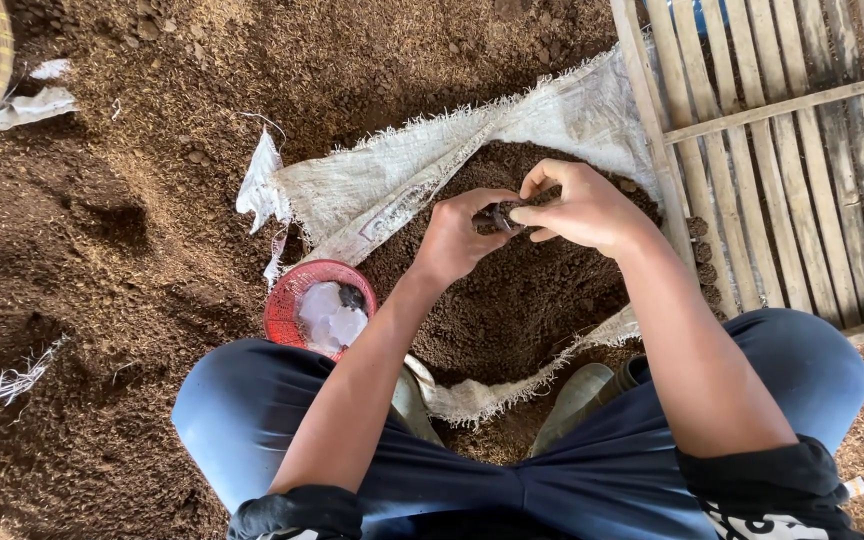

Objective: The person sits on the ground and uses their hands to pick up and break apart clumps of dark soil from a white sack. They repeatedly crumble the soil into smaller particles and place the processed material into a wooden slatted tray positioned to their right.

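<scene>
Both hands, left hand [455,237] and right hand [580,207], pinching 1 small dark lump [501,217] mid-frame over the open sack of soil [512,290], so crumbs drop back in.

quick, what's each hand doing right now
Left hand: closed on a small dark clump.
Right hand: closed, pinching the same clump.

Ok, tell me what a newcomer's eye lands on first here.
First, the two hands meeting at centre: the left hand and right hand pinch a small dark object between them above an opened white woven sack heaped with brown soil. Next, the red plastic basket beside the left knee, then the wooden slatted frame at upper right.
</scene>
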